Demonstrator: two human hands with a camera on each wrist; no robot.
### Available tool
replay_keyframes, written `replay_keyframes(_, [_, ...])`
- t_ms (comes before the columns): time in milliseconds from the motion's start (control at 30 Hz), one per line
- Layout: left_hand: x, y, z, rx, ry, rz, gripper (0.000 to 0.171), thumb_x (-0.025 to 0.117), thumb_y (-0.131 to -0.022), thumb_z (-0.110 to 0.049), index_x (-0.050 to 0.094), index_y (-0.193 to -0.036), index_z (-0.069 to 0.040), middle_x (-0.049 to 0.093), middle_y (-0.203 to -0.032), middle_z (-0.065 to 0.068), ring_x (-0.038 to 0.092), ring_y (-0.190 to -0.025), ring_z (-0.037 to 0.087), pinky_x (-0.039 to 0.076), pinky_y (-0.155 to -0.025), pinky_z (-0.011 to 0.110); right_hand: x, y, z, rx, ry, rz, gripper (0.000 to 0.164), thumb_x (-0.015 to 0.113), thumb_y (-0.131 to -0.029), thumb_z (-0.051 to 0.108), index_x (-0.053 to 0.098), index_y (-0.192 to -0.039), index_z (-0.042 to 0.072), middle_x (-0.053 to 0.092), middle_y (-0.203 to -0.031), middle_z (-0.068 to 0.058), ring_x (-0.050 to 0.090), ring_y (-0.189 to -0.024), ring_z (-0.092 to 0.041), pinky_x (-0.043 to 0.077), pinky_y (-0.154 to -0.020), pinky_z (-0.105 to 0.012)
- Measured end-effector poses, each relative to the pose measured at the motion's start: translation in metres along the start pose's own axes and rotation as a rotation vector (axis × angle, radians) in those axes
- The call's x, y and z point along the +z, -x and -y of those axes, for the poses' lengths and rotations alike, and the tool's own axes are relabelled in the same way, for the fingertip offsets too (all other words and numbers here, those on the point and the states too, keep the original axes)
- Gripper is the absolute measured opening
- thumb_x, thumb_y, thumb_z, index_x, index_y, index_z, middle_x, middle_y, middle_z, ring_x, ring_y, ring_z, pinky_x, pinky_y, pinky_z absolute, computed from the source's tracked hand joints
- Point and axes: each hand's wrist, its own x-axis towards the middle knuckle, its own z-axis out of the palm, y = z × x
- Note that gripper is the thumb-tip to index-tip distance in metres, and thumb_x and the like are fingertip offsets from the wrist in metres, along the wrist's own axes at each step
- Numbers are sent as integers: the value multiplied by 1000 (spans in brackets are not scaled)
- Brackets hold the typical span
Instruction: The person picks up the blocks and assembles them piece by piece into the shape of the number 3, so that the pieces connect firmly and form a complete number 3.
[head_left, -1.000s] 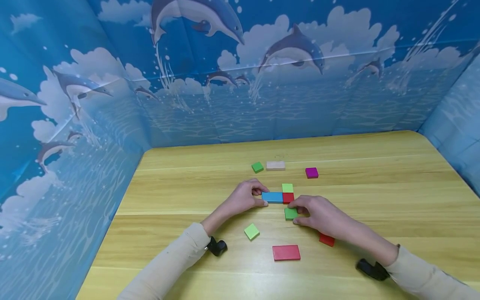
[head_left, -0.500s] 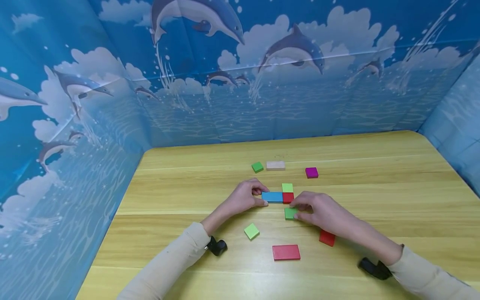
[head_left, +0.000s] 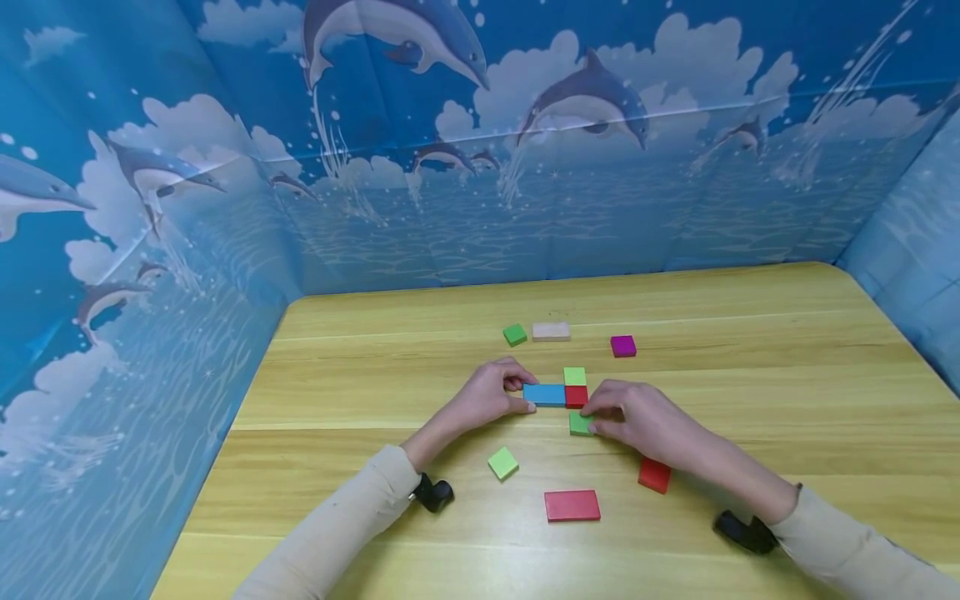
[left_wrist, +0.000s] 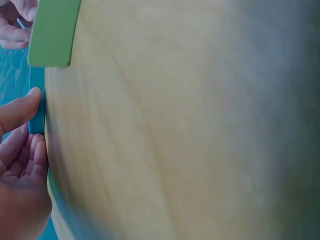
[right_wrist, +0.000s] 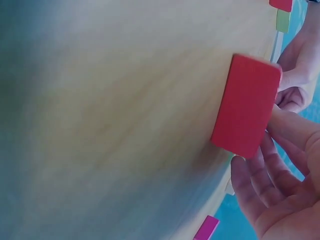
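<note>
My left hand [head_left: 491, 390] holds the left end of a flat blue rectangular block [head_left: 544, 395] between thumb and fingers. Against the blue block's right end sits a red square block [head_left: 576, 397], with a light green square block [head_left: 574, 377] directly behind it. Just in front of the red square, my right hand [head_left: 645, 421] pinches a green square block [head_left: 580, 424] by its right side. The left wrist view shows the left thumb on the blue block [left_wrist: 36, 100]. In the right wrist view, another red block [right_wrist: 247, 105] largely hides the pinched one.
Nearer me lie a light green block [head_left: 503, 463], a long red block [head_left: 572, 506] and a red block [head_left: 655, 476] beneath the right forearm. Farther back are a green block [head_left: 514, 335], a pale block [head_left: 551, 332] and a purple block [head_left: 623, 347]. A dolphin-print curtain [head_left: 570, 208] surrounds the table.
My right hand has shifted its fingers slightly, and the green block has moved a little closer to the red square. The left hand and blue block have stayed in place.
</note>
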Motion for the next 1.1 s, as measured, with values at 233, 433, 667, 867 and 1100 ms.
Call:
replay_keyframes(233, [2, 0, 2, 7, 4, -1, 29, 83, -81, -12, 72, -107, -10, 59, -95, -1, 53, -87, 14, 48, -77, 24, -1, -2, -3, 23, -27, 8, 23, 80, -83, 16, 76, -105, 20, 64, -98, 10, 59, -91, -11, 53, -79, -33])
replay_keyframes(433, [1, 1, 2, 4, 5, -3, 29, 83, -81, -13, 72, -107, -10, 59, -95, -2, 52, -87, 13, 48, -77, 24, -1, -5, -4, 40, -60, 14, 23, 80, -84, 16, 76, -106, 21, 63, -98, 10, 58, -89, -10, 53, -76, -30])
replay_keyframes(667, [0, 1, 2, 4, 0, -3, 29, 83, -81, -14, 73, -107, -10, 59, -95, -3, 53, -87, 12, 48, -77, 23, 0, -7, -5, 53, -75, 14, 24, 81, -83, 16, 76, -106, 19, 64, -98, 9, 58, -87, -10, 52, -73, -27])
replay_keyframes(867, [0, 1, 1, -1, -3, -4, 29, 83, -81, -14, 73, -107, -10, 60, -96, -3, 53, -87, 12, 48, -78, 24, 0, -8, -6, 59, -96, 20, 23, 80, -83, 16, 76, -106, 18, 63, -97, 8, 57, -83, -10, 51, -70, -25])
replay_keyframes(1100, [0, 0, 2, 4, -4, -6, 29, 83, -81, -13, 73, -107, -10, 60, -96, -3, 53, -87, 13, 48, -78, 24, -1, -9, -5, 67, -106, 30, 23, 80, -83, 15, 76, -106, 17, 62, -94, 8, 54, -78, -11, 49, -66, -24])
